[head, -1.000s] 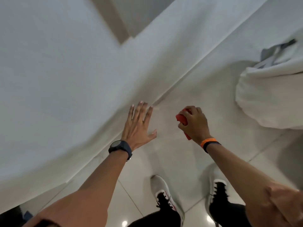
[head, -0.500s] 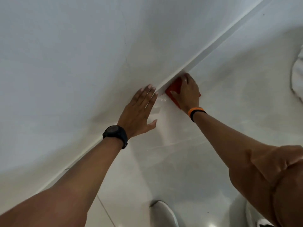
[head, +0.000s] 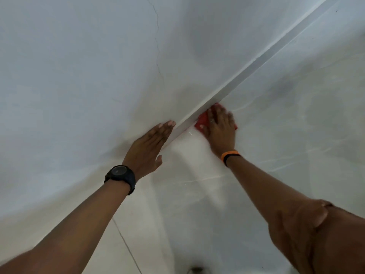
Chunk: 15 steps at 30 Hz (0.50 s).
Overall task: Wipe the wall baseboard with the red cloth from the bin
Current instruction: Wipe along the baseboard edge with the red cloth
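The right hand [head: 221,129] lies flat, fingers spread, pressing the red cloth [head: 202,122] down where floor [head: 286,135] meets baseboard [head: 246,70]; the cloth's far edge touches the baseboard's foot, and red corners show on both sides of the hand. The left hand [head: 149,147] rests open and empty on the wall [head: 88,76], fingertips [head: 169,123] just short of the baseboard's top edge, a black watch [head: 120,176] at the wrist. Up and to the right the baseboard runs bare, with open floor alongside.
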Motion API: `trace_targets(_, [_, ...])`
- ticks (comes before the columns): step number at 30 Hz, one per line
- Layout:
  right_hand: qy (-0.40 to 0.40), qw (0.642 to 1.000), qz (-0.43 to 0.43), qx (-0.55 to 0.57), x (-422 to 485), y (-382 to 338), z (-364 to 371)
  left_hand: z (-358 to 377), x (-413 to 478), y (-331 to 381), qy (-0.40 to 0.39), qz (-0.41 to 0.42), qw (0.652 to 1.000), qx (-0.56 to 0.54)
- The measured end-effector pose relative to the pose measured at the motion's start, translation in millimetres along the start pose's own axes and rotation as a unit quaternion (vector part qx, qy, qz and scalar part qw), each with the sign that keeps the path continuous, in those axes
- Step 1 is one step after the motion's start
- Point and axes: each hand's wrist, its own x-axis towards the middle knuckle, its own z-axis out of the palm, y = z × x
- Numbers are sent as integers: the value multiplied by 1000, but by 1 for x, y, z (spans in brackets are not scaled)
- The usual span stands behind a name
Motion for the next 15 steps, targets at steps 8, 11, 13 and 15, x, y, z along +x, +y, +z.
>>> trace_targets(8, [52, 994, 96, -4, 30, 2, 3, 11, 18, 10, 10, 34, 989, 145])
trace_targets(11, [46, 996, 74, 12, 10, -17, 15, 11, 32, 7, 31, 57, 983, 173])
trace_targets(13, [46, 997, 49, 23, 1, -18, 16, 9, 34, 4, 34, 65, 982, 174])
trace_targets(15, [41, 998, 35, 44, -1, -13, 12, 10, 35, 1, 39, 69, 982, 172])
